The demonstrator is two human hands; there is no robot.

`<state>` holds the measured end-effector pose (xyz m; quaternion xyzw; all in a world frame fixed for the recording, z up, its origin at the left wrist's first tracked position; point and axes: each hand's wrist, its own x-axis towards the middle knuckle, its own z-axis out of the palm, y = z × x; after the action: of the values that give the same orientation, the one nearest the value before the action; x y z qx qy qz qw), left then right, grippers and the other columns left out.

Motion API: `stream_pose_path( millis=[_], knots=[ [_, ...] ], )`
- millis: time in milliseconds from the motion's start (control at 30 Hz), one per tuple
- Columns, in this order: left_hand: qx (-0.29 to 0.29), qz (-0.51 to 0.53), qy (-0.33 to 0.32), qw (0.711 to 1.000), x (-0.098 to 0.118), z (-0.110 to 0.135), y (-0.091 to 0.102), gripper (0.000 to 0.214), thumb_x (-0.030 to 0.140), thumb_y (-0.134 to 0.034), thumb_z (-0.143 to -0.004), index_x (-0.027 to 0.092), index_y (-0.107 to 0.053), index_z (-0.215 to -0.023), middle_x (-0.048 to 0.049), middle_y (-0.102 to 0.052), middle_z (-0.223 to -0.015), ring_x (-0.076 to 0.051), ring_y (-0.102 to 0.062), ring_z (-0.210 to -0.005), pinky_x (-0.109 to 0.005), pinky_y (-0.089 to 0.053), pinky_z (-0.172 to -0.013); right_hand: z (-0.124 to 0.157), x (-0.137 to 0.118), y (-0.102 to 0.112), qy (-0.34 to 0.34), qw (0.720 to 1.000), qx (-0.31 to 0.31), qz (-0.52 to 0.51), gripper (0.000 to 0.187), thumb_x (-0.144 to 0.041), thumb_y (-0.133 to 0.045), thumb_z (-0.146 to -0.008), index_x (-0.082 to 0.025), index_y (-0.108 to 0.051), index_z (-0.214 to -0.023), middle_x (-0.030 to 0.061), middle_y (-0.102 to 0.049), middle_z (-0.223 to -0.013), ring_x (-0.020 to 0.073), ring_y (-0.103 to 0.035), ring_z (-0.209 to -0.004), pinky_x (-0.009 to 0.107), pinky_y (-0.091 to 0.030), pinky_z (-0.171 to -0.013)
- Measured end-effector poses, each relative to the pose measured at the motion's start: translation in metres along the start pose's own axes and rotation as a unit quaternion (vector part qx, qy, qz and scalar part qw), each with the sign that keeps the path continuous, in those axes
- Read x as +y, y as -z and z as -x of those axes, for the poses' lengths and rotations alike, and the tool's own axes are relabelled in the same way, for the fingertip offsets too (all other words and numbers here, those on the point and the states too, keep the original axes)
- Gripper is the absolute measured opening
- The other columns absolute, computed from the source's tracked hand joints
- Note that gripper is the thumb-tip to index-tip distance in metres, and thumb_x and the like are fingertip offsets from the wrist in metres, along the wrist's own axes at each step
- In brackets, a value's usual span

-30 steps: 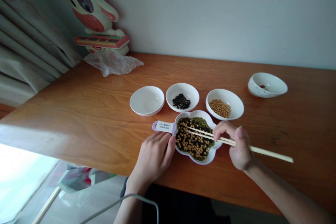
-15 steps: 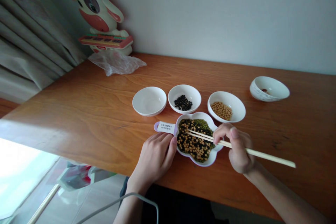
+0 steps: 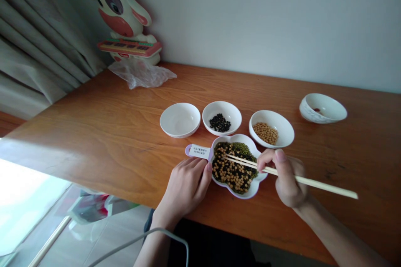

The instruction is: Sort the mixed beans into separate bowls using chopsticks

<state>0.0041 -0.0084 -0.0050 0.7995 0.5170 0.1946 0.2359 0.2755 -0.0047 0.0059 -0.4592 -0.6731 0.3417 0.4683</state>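
Observation:
A white flower-shaped dish point(image 3: 255, 187) with a purple edge and a labelled handle holds mixed yellow, black and green beans point(image 3: 233, 171). My left hand point(image 3: 188, 183) is closed at the base of its handle, thumb against the rim. Pinched in my right hand point(image 3: 286, 177) is a pair of chopsticks point(image 3: 316, 182), tips down among the beans at the dish's upper left. Whether a bean sits between the tips is too small to tell. Just behind stand a bowl of yellow beans point(image 3: 272, 129), a bowl of black beans point(image 3: 222, 117) and a bare white bowl point(image 3: 180, 120).
Farther right stands another bowl point(image 3: 323, 108) with a small reddish-brown thing inside. A cow-shaped toy keyboard point(image 3: 128, 21) and a crumpled plastic bag point(image 3: 142, 74) sit at the back left. A grey cable point(image 3: 140, 238) crosses near my left forearm. The wooden table point(image 3: 109, 133) meets the wall behind.
The view has shifted slightly. The chopstick tips stay at almost the same spot in the beans, and both hands keep their hold.

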Motion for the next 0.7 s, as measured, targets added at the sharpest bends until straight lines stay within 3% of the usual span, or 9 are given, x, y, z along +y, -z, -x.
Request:
stream_pose_path(
  millis=[167,333,700],
  knots=[
    [-0.002,-0.001,0.000,1.000,-0.001,0.000,0.000,0.036,0.034,-0.032,-0.112,0.022,-0.040,-0.079,-0.0012,-0.060,-0.082,-0.018,-0.052,-0.075,-0.032,-0.038,-0.075,0.000,0.003,0.000,0.010,1.000,0.016,0.000,0.052,-0.039,-0.030,-0.112,-0.022,-0.067,-0.078,0.0022,-0.063,-0.073,0.0162,-0.058,-0.069,0.033,-0.044,-0.069],
    [-0.002,-0.001,-0.003,1.000,-0.002,0.000,-0.002,0.036,0.034,-0.032,-0.111,0.022,-0.041,-0.079,-0.0011,-0.061,-0.081,-0.018,-0.053,-0.075,-0.032,-0.038,-0.075,0.003,0.008,0.003,-0.018,0.999,0.010,-0.032,0.062,-0.051,-0.021,-0.110,-0.023,-0.066,-0.076,0.0034,-0.061,-0.071,0.0186,-0.057,-0.069,0.035,-0.040,-0.064],
    [0.000,-0.001,-0.002,1.000,0.000,0.000,0.000,0.035,0.033,-0.034,-0.111,0.023,-0.043,-0.079,-0.0011,-0.062,-0.081,-0.018,-0.055,-0.075,-0.031,-0.039,-0.075,0.002,0.014,-0.006,-0.018,0.999,-0.006,-0.035,0.067,-0.062,-0.015,-0.107,-0.025,-0.066,-0.083,0.0036,-0.062,-0.080,0.0225,-0.058,-0.080,0.038,-0.041,-0.076]
  ],
)
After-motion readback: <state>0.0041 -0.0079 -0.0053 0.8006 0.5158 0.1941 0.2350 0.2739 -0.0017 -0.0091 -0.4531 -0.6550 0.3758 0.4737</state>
